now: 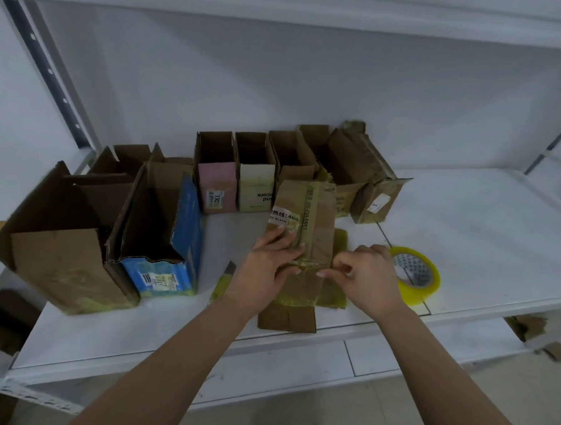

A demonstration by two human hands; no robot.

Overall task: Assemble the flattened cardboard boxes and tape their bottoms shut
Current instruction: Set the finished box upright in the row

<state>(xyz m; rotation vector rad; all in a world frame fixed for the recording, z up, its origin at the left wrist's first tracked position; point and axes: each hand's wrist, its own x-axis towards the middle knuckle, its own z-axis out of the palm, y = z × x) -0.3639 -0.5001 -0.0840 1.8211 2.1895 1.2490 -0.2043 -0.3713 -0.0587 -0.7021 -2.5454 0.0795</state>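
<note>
A small brown cardboard box (317,220) with old yellowish tape and a white label lies on its side on the white shelf (467,222), its flaps toward me. My left hand (270,260) presses flat on its upper face. My right hand (363,275) pinches a strip of clear tape (305,265) at the box's near edge. A roll of yellow-tinted tape (415,274) stands just right of my right hand. A yellow box cutter (222,282) lies left of my left wrist.
Several assembled open boxes stand along the back: a large brown one (62,256), a blue one (162,271), a pink one (217,192), a cream one (256,191) and brown ones (365,184). A cardboard piece (288,318) lies under the box. Scraps (526,326) lie lower right.
</note>
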